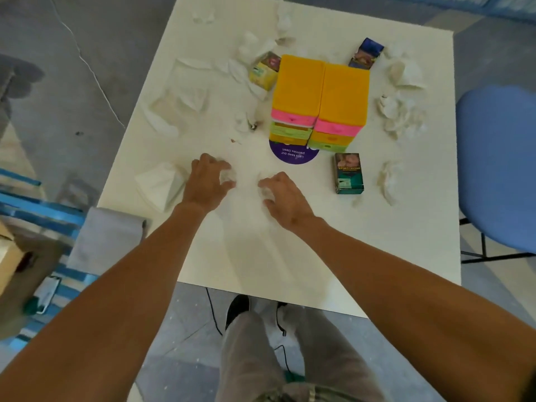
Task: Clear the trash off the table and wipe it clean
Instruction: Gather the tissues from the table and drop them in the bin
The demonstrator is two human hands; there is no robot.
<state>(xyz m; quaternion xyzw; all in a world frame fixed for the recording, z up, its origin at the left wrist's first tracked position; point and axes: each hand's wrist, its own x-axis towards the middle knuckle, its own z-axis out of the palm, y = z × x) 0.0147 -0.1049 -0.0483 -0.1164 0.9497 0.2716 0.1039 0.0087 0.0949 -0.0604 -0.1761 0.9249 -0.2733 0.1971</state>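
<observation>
Tissues (pixel 227 176) in fingers (pixel 218 166), two; cartons (pixel 348 173), three

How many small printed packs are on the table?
3. A green pack stands in front of the yellow drawer stacks, to their right; a yellow-green pack at their far left corner; a dark blue pack behind them. The stacks could hide more.

A purple round sign (pixel 294 154) lying on the white table (pixel 377 242) reads, upside down from here, "Let's keep our pantries clean" in white letters. Yellow lettering on the green cigarette pack (pixel 348 174) is too blurred to read.
</observation>
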